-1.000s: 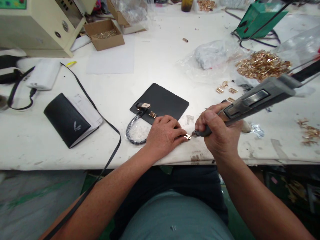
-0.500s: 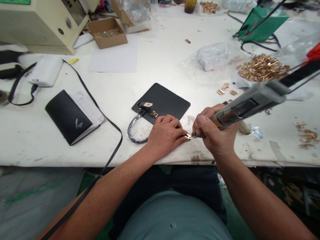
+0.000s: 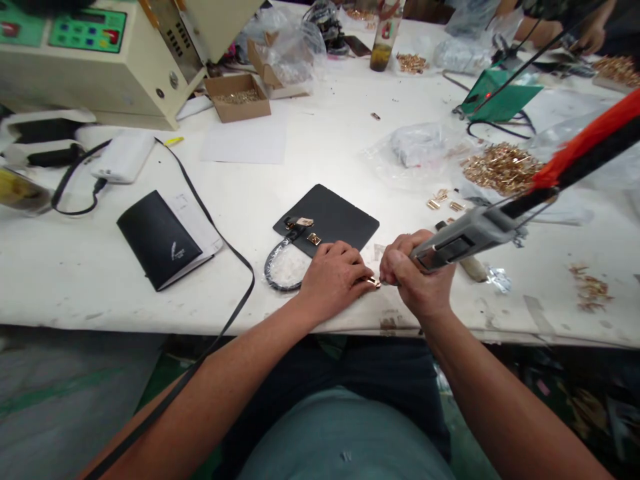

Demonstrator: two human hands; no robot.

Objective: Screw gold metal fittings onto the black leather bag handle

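My left hand (image 3: pixel 334 281) rests low on the table, fingers closed, pinching a small gold metal fitting (image 3: pixel 373 283) between thumb and fingertips. My right hand (image 3: pixel 417 273) is wrapped round a grey electric screwdriver (image 3: pixel 463 239), which slants up to the right. Its bit end points at the gold fitting; whether they touch I cannot tell. Just beyond my left hand lies a flat black leather panel (image 3: pixel 336 217) with a gold lock plate (image 3: pixel 314 239) on it. A plastic-wrapped black handle (image 3: pixel 273 267) curves beside it, partly behind my left hand.
A black notebook (image 3: pixel 159 240) and a black strap (image 3: pixel 235 247) lie left. Gold fittings are piled (image 3: pixel 501 168) at right, with loose ones (image 3: pixel 591 289) nearer. A green stand (image 3: pixel 500 93), an open carton (image 3: pixel 240 110) and a beige machine (image 3: pixel 100 73) stand behind. A co-worker's hand (image 3: pixel 593 37) shows top right.
The camera view has tilted up, so more of the table's far side shows. Both hands keep their grips, and the screwdriver's back end appears lower and further left.
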